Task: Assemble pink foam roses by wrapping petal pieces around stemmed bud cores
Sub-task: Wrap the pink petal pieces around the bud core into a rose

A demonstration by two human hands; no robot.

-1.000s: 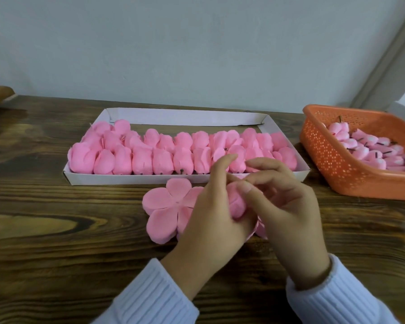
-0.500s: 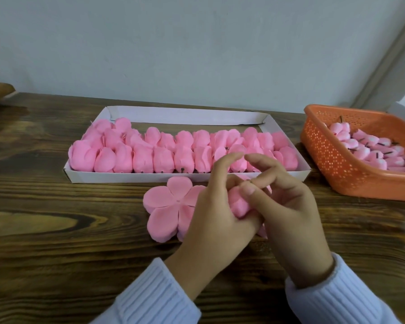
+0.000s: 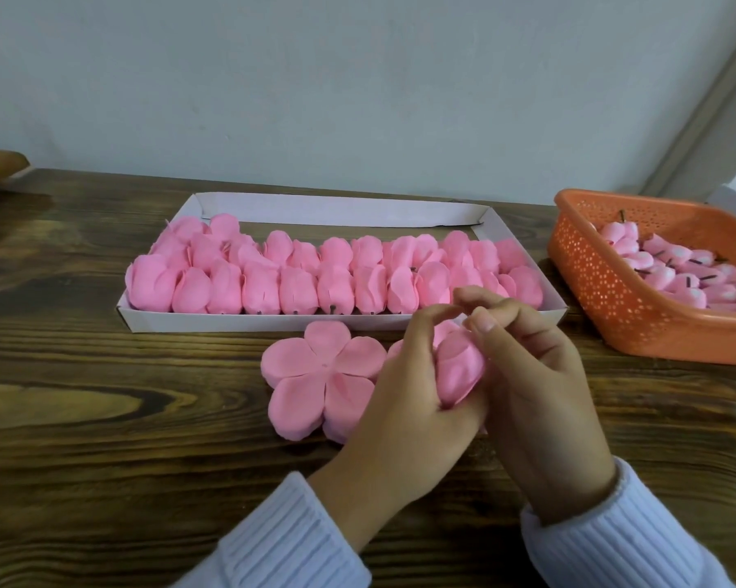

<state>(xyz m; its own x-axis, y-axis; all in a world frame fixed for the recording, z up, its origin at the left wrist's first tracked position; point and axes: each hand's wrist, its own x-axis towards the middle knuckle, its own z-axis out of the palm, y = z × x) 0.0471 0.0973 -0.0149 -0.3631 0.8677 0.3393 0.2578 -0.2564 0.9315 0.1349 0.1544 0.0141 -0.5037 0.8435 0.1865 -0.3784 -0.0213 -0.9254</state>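
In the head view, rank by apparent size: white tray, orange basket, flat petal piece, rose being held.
1. White tray.
2. Orange basket, though the frame edge crops it.
3. Flat petal piece, partly hidden by the left hand.
4. Held rose, mostly covered.

— Is it bright enough?
— Yes, the daylight is soft and even. The wall (image 3: 315, 87) is flat grey with no glare. The table (image 3: 103, 418) shows only a dull sheen at the far left.
— Any shadows?
— They are faint and soft-edged, darkest under the left hand (image 3: 404, 401) and right hand (image 3: 540, 401) and beneath the basket (image 3: 604, 290).
— How sharp is it?
— It is sharpest in the middle, where the rose (image 3: 459, 371) that both hands grip is fairly crisp. The sleeves (image 3: 612, 545) at the bottom are soft.
— Any distortion?
— It is a wide-angle view, so the table's far edge bows and the trim (image 3: 705, 104) at the right leans.
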